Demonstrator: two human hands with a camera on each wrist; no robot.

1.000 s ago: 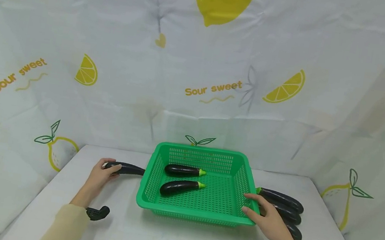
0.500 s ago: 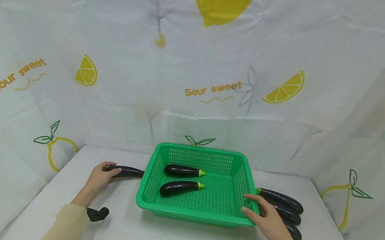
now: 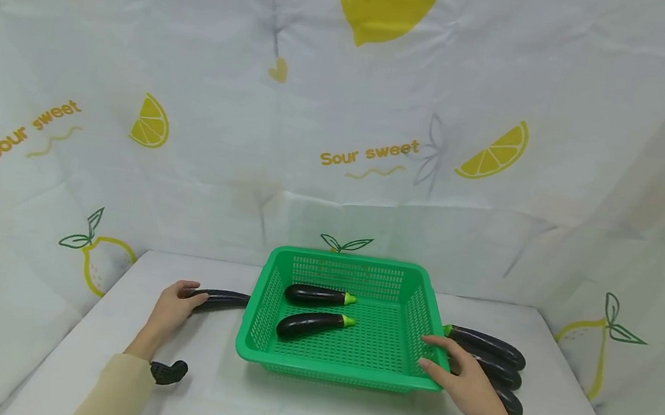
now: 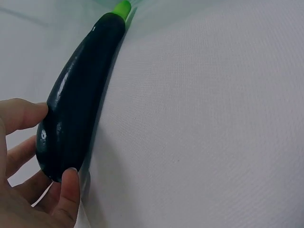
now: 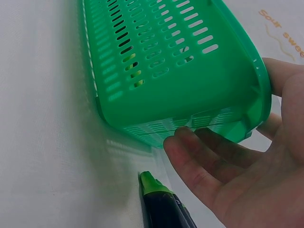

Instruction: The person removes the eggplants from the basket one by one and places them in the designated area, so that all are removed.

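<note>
Lying on the white table, left of the green basket point(image 3: 340, 377), is a dark purple eggplant point(image 3: 227, 299). My left hand point(image 3: 170, 309) holds its blunt end, with fingertips on both sides of it in the left wrist view. Its green stem point(image 4: 122, 8) points away from that hand; in the head view the basket hides this tip. Inside the basket are two more eggplants, one farther back point(image 3: 314, 295) and one nearer point(image 3: 309, 326). My right hand point(image 3: 469, 386) grips the basket's rim near the front right corner, its thumb and fingers on opposite sides of the wall.
Right of the basket and close to my right hand, three eggplants point(image 3: 488, 346) lie side by side; the right wrist view shows a green stem point(image 5: 153, 183) below the basket corner. A lemon-printed white sheet point(image 3: 214, 184) stands behind the table.
The left eggplant has come down slightly onto the table, and its blunt end has shifted right. My left hand has shifted slightly with it. The right hand and basket stay put.
</note>
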